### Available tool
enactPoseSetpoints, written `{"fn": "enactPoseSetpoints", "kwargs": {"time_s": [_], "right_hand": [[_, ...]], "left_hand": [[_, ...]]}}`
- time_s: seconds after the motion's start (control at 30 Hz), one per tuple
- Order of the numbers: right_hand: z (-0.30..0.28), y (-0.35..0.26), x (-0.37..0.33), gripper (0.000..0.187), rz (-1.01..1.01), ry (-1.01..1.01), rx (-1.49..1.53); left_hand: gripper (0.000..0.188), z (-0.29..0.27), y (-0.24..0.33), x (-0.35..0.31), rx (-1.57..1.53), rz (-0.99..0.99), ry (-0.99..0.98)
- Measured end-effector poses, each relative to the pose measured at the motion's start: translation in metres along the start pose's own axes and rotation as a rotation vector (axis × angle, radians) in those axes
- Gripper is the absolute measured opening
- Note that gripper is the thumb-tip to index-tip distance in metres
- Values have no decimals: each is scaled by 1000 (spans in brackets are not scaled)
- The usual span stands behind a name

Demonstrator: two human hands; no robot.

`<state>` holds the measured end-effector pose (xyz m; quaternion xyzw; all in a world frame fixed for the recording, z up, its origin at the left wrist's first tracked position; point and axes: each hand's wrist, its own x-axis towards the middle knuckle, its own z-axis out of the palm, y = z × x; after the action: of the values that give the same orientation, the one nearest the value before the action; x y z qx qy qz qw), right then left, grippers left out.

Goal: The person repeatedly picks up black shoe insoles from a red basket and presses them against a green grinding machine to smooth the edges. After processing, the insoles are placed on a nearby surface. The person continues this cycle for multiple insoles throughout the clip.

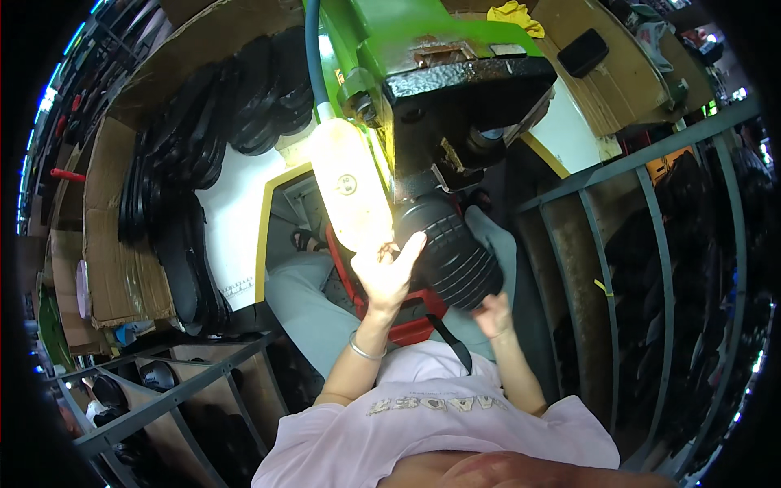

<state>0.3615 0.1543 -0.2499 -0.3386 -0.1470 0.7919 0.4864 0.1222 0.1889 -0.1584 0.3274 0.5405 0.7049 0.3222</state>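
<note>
My left hand [382,275] is closed at the lower end of a pale, sole-shaped piece [348,179], so brightly lit that its surface is washed out; a small round mark shows on it. The thumb points up toward the black ribbed sole [455,254] beside it. My right hand [494,315] has curled fingers at the lower edge of that black sole, which is tilted over my lap. The sole's upper end lies just below the dark working head [464,122] of a green machine [431,32]. The fingers behind both pieces are partly hidden.
At left, a cardboard box [126,236] holds stacked black soles [191,138]. Another box [618,89] stands right of the machine, with a yellow cloth [517,18] near it. Metal rack rails [643,159] flank me on the right, and a rack [175,398] on the lower left.
</note>
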Motion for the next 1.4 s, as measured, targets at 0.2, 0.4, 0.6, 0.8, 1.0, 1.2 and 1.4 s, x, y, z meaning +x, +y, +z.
{"fn": "enactPoseSetpoints", "kwargs": {"time_s": [0.2, 0.4, 0.6, 0.8, 1.0, 1.2, 1.4], "right_hand": [[68, -110, 74, 53, -438, -65, -183], [125, -117, 132, 29, -417, -225, -230], [141, -48, 116, 33, -309, -328, -106], [177, -17, 99, 40, -323, -313, -298], [160, -17, 112, 47, -532, -412, -744], [136, -7, 87, 55, -545, -187, -630], [0, 29, 20, 37, 117, -139, -392]], "left_hand": [[25, -12, -5, 11, 61, 60, -70], [29, -36, 37, 42, -86, 47, -85], [33, -109, 44, 57, -265, -146, 5], [39, -161, 7, 14, -418, -328, 95], [29, -109, -32, -12, 233, -247, -521], [26, 2, -2, 24, 251, 26, -232], [28, 10, -26, 12, 226, 153, -67]]}}
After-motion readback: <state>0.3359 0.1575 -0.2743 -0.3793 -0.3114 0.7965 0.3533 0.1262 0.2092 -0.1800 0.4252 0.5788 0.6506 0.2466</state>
